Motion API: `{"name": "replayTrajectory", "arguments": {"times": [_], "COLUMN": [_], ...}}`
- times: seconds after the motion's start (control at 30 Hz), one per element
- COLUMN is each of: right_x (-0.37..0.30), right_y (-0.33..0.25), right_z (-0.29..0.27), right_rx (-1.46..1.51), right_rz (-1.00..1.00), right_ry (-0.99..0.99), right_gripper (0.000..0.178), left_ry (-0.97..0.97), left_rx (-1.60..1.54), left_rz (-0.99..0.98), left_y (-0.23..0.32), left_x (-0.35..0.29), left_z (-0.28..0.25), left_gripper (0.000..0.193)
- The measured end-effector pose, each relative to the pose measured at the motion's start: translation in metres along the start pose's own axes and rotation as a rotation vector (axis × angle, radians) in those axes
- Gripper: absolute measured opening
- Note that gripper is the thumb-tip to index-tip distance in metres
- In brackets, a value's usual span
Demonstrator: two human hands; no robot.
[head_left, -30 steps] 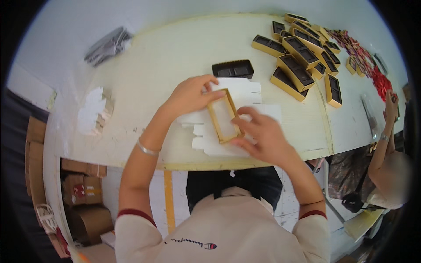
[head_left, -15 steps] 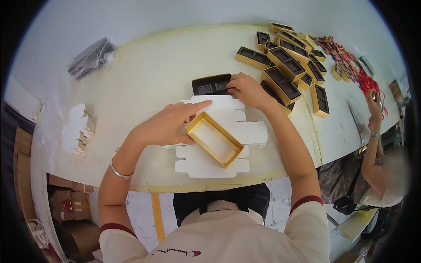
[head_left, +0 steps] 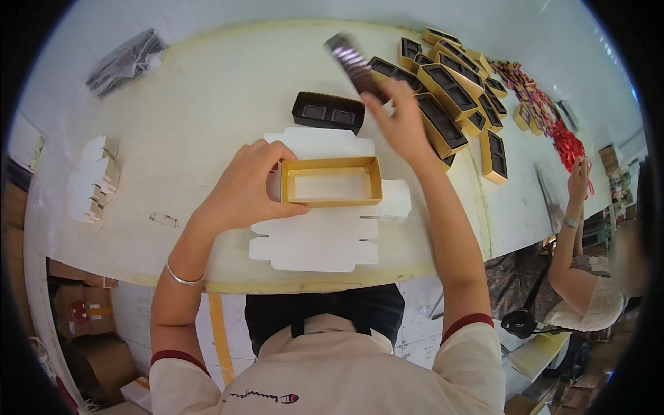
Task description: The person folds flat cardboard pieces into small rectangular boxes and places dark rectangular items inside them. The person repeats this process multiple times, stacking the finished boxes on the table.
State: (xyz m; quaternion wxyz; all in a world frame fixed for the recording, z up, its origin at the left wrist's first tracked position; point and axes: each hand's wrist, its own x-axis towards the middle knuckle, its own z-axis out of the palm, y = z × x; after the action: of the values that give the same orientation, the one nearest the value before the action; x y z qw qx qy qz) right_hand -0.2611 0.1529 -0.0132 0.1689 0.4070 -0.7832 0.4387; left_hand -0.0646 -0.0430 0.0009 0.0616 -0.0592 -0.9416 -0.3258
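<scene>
My left hand [head_left: 242, 185] grips the left end of an open gold box [head_left: 332, 166], thumb along its front side and fingers at its back corner. The box lies level, and white shows inside at its bottom. Under it are flat white cardboard blanks [head_left: 311, 243] with notched edges. My right hand [head_left: 401, 124] is raised to the right of the box, closed on the lower end of a shiny dark brown plastic tray insert [head_left: 353, 63], blurred by motion. Another dark insert [head_left: 328, 113] with two square recesses sits on the table just behind the blanks.
Gold boxes with dark inserts [head_left: 448, 91] are heaped at the back right. Beyond them lie small reddish pieces and red ribbon [head_left: 568, 146], beside another person's hand [head_left: 578, 176]. Folded white card pieces [head_left: 95, 181] stand at left. A plastic-wrapped dark bundle [head_left: 126, 62] is at back left.
My right hand has lifted a dark insert up from the stack behind the blanks, leaving another there. My left hand has turned the gold box from slanted to straight and moved it back slightly.
</scene>
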Motion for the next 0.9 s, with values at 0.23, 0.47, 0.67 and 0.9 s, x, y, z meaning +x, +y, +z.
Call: {"name": "replayTrajectory", "arguments": {"times": [0.23, 0.47, 0.67, 0.9], "right_x": [-0.021, -0.028, -0.035, -0.08], "right_y": [-0.077, -0.068, -0.062, -0.147], "right_z": [-0.073, -0.092, -0.058, -0.084], "right_rx": [0.879, 0.293, 0.222, -0.349], "right_rz": [0.267, 0.541, 0.339, -0.394], "right_ry": [-0.155, -0.725, -0.341, -0.496], "right_gripper": [0.036, 0.034, 0.04, 0.072], "left_ry": [0.13, 0.142, 0.076, 0.158], "left_rx": [0.079, -0.005, 0.007, 0.017], "left_rz": [0.157, 0.127, 0.116, 0.179], "left_y": [-0.008, -0.001, 0.005, 0.001], "left_x": [-0.007, -0.01, -0.01, -0.015], "left_z": [0.01, 0.01, 0.012, 0.017], "left_gripper": [0.071, 0.074, 0.072, 0.072]}}
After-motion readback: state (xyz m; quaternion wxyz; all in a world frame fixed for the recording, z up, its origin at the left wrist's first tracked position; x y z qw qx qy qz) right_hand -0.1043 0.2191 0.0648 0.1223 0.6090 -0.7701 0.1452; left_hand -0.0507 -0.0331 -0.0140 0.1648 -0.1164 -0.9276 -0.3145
